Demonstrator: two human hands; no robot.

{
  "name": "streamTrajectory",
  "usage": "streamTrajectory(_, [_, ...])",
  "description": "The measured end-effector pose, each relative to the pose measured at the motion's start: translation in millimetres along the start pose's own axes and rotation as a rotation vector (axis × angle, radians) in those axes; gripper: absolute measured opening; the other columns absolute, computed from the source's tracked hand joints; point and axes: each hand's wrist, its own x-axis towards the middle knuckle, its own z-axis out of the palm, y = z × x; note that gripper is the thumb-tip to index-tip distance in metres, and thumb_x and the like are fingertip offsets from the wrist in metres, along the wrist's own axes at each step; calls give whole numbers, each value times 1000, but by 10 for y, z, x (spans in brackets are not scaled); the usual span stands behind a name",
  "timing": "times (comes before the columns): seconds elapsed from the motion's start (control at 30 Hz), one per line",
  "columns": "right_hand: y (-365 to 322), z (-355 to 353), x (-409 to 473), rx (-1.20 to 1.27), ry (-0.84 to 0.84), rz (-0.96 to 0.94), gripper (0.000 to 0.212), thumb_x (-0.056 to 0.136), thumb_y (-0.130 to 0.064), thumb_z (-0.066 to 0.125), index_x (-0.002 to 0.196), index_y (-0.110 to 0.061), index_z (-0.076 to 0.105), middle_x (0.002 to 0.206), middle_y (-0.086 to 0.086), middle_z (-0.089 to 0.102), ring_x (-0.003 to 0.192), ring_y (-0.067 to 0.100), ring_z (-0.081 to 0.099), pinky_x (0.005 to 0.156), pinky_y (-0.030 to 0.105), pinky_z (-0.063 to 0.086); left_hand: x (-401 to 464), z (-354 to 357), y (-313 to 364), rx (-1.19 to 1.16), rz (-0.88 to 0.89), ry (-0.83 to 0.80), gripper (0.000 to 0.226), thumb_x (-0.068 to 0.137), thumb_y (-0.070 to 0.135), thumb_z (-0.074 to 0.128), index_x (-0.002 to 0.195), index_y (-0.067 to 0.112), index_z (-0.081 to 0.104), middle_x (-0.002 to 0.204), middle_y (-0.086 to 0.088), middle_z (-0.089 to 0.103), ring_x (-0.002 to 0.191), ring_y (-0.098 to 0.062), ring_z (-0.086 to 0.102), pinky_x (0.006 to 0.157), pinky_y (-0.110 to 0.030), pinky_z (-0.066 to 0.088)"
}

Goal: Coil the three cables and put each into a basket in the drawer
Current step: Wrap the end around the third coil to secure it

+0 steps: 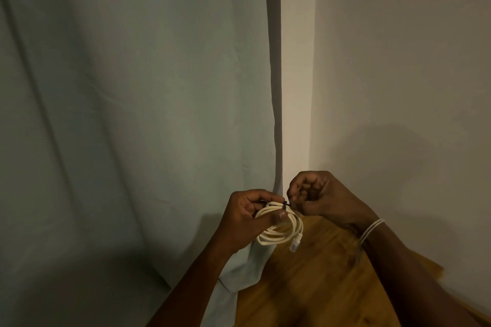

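Observation:
A cream-white cable (281,231) is wound into a small coil, with a clear plug hanging at its lower right. My left hand (247,218) grips the coil's top between thumb and fingers. A thin black tie (284,205) wraps the coil at the top. My right hand (318,196), fingers curled, pinches the tie's end just right of the coil. Both hands are held up in front of a room corner. No drawer, basket or other cable is in view.
A pale green curtain (132,114) hangs on the left down to the floor. White walls (398,74) meet in a corner behind the hands. Wooden flooring (318,287) lies below. A white band circles my right wrist (372,229).

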Motion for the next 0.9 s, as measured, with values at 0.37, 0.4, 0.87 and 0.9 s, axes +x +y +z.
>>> streamTrajectory(0.37, [-36, -51, 7, -18, -44, -21, 21, 74, 12, 69, 90, -1, 69, 80, 5, 72, 72, 18, 68, 71, 28, 57, 58, 24, -28, 16, 21, -16, 24, 78, 8, 79, 101, 11, 74, 94, -5, 77, 85, -25, 74, 76, -37, 61])
streamTrajectory(0.4, [-44, -46, 10, -24, -48, -19, 20, 72, 8, 71, 90, -2, 69, 80, 4, 72, 72, 18, 68, 72, 29, 57, 57, 23, -36, 15, 21, -15, 24, 78, 9, 79, 101, 11, 74, 94, -5, 77, 85, -25, 74, 77, -38, 61])
streamTrajectory(0.87, [-67, -33, 12, -77, -67, 22, 22, 77, 10, 74, 91, -6, 71, 82, 12, 72, 74, 24, 69, 76, 34, 60, 39, 33, -36, 72, 43, -8, 23, 77, 8, 80, 99, 10, 74, 91, -3, 77, 82, -23, 74, 75, -36, 61])
streamTrajectory(0.9, [-68, -33, 12, -80, -59, 27, 21, 77, 9, 75, 91, -7, 71, 82, 12, 73, 74, 24, 69, 76, 34, 60, 37, 34, -37, 78, 43, -7, 23, 77, 9, 80, 99, 10, 74, 91, -3, 77, 82, -23, 74, 75, -38, 61])
